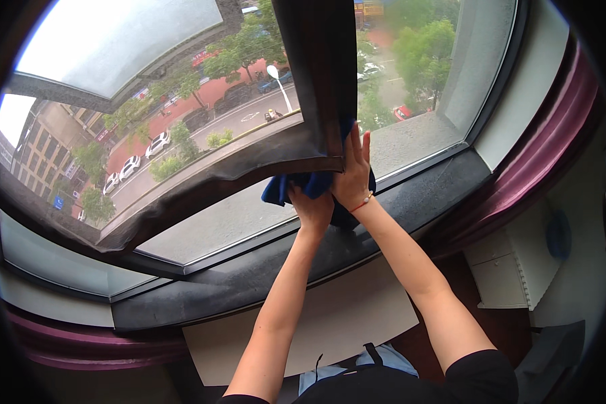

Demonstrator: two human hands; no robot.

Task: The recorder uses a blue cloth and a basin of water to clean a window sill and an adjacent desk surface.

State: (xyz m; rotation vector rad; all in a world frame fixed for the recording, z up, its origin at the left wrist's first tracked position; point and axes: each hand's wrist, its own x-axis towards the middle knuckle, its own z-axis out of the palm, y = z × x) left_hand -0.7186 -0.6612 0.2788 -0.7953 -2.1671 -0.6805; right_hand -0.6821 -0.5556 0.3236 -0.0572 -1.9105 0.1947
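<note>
Blue cloth (pixel 275 192): presumably light, soft; best held by bunched folds
Left hand (pixel 314 207): gripping cloth
Right hand (pixel 352 178): flattened over cloth, beside window frame (pixel 322 74)

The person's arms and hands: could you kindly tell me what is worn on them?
The left hand and right hand are both ungloved. The right wrist carries a thin red bracelet with a pale bead; the left wrist shows none. The black sleeves are short, leaving both forearms bare.
</note>
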